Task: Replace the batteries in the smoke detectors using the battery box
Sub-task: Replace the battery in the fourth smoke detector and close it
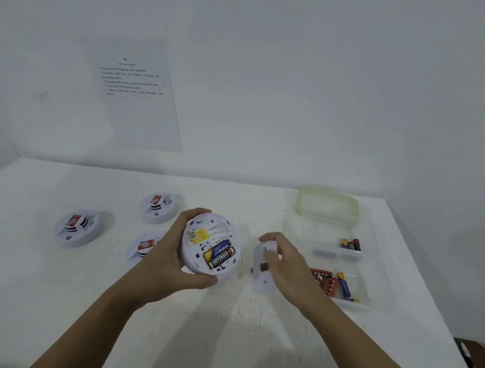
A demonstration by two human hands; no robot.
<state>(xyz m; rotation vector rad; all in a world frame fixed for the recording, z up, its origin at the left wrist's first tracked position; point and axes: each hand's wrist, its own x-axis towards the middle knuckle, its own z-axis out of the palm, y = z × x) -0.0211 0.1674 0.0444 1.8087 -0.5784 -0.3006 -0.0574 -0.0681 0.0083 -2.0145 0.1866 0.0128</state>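
At the centre of the white table (pixel 223 342), the left hand (pixel 165 262) grips an opened smoke detector (pixel 210 245), thumb curled under its near rim and fingers wrapped over the far edge. The unit is lifted and tilted so that its underside faces the viewer. Its battery bay shows two fitted cells (pixel 219 254), lying side by side, one blue and one black and gold.

Just beside it, the right hand (pixel 287 263) holds a white round cover plate (pixel 259 281), with the fingers curled over its upper edge. This hand and the plate are blurred, so finer detail of the hold cannot be made out.

To the left, three closed detectors (pixel 78 227) (pixel 158 207) (pixel 143 247) rest on the table, each bearing a red label. The nearest of them is partly hidden behind the left wrist.

To the right, well apart from the held unit, stands the clear battery box (pixel 331 252). Its far section contains a few upright batteries (pixel 351 244). The near section contains loose red and blue batteries (pixel 332 282). A green-rimmed lid (pixel 328 205) lies behind the box, against the wall.

On the wall above, a printed sheet (pixel 138 94) is fixed; its text is too small to read.
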